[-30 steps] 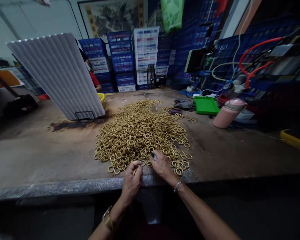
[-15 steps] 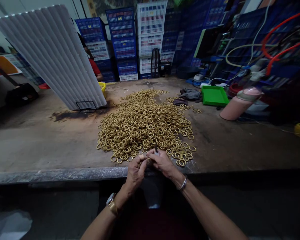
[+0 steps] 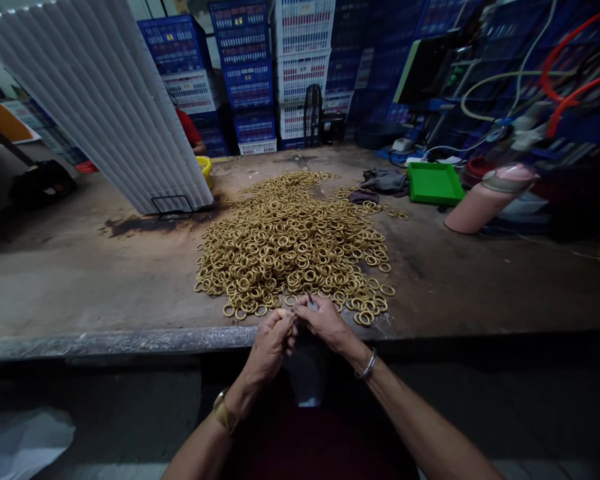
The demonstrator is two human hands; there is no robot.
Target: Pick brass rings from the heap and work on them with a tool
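Note:
A big heap of brass rings (image 3: 290, 247) covers the middle of the worn workbench (image 3: 80, 287). My left hand (image 3: 270, 343) and my right hand (image 3: 325, 323) meet at the bench's front edge, just below the heap. The left hand's fingers are pinched on a brass ring. The right hand is closed round a small dark tool whose tip pokes up above the fingers, touching the ring. A gold watch sits on my left wrist, a silver bangle on my right.
A white corrugated panel (image 3: 95, 100) leans at the back left beside a yellow tub (image 3: 205, 170). A green tray (image 3: 434, 183), a pink bottle (image 3: 485, 200), rags (image 3: 380, 181), hoses and stacked crates (image 3: 300, 67) fill the back right. Another person in red (image 3: 187, 130) stands behind the panel.
My hands came together off the heap's edge and lifted slightly toward me with a ring between them. The view tilted down and closer to the bench.

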